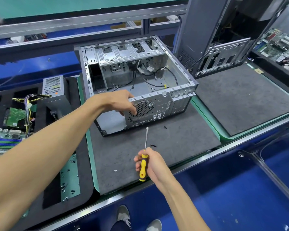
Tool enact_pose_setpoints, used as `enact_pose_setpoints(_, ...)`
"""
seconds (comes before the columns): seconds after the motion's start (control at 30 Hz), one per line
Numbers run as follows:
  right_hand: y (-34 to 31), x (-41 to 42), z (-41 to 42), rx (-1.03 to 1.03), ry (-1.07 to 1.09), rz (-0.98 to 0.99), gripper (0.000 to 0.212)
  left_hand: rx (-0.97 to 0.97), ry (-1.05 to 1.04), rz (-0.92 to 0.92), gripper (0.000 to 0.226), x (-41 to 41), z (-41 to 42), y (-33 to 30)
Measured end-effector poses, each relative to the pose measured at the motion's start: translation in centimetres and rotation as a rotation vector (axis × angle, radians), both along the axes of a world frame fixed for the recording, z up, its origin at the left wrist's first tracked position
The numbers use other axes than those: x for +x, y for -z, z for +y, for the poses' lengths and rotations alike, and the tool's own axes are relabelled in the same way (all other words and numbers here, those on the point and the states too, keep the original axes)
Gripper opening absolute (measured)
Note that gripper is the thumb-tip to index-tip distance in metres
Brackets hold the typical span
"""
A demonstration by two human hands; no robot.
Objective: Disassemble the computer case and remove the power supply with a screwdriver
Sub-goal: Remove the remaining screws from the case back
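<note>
- Hands, two of them, work well apart: the left hand (119, 102) reaches across to the rear top edge of the computer case (137, 82), its fingers curled over the metal rim just beside the round fan grille (143, 108).
- The right hand (151, 161) grips one screwdriver (143, 161) by its yellow and black handle, fingers wrapped round it, the thin steel shaft pointing up and away toward the case without touching it.
- One case lies on its side on a dark grey mat (182, 144), side panel off, so its bare interior shows: loose black cables and white connectors, and a drive cage at the far end.
- One power supply (54, 90), a grey box with a perforated face, stands outside the case to its left in a black foam tray (80, 164), its bundle of yellow and black wires trailing leftward.
- Small black screws lie on the mat: one (165, 127) near the case's rear corner, and a small cluster (153, 145) just beside the screwdriver shaft.
- Two green circuit boards sit in the foam tray's left pockets (15, 115) (3, 139).
- More screws lie scattered in a green slot (70, 180) of the tray.
- A second opened case (223, 52) stands upright at the far right of the table (240, 148).
- Two shoes (123, 215) show below the table edge.
</note>
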State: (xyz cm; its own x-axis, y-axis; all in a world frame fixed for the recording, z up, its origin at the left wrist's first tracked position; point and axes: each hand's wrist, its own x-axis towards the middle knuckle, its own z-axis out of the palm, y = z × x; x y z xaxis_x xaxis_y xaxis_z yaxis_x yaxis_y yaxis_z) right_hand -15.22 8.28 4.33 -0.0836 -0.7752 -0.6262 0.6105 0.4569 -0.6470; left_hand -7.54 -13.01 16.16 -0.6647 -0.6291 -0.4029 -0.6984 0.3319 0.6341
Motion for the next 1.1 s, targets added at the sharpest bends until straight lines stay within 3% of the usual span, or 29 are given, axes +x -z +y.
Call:
enact_pose_setpoints(0.13,-0.8,0.9,-2.5,0.018,0.215,-0.14,0.018,-0.015,-0.003,-0.006,0.019,0.0,0.0,0.0)
enact_pose_setpoints(0.27,-2.1,1.7,-6.3,0.023,0.246,-0.166,0.029,-0.023,-0.016,-0.009,0.022,-0.1,0.1,0.1)
enact_pose_setpoints(0.4,-2.1,2.2,-9.1,0.063,0.285,-0.223,0.036,-0.01,0.001,-0.015,0.009,0.0,0.3,-0.3)
enact_pose_setpoints(0.7,-1.5,2.0,-10.7,0.064,0.359,-0.304,0.023,-0.008,0.007,-0.038,0.021,0.0,-0.1,-0.1)
enact_pose_setpoints(0.87,-1.5,1.2,-9.5,0.054,0.332,-0.134,0.019,-0.016,0.049,-0.044,0.016,-0.1,-0.3,0.0)
enact_pose_setpoints(0.93,-1.4,0.6,-8.4,0.045,0.312,-0.045,0.018,-0.055,0.076,-0.066,0.034,-0.2,-0.4,0.2)
enact_pose_setpoints(1.03,-1.4,-0.9,-6.3,0.033,0.234,0.139,0.018,-0.293,0.105,-0.124,0.066,0.1,-0.3,0.3)
enact_pose_setpoints(1.1,-1.5,-2.4,-4.9,0.055,0.195,0.273,0.024,-0.36,0.108,-0.105,0.073,0.3,0.0,0.4)
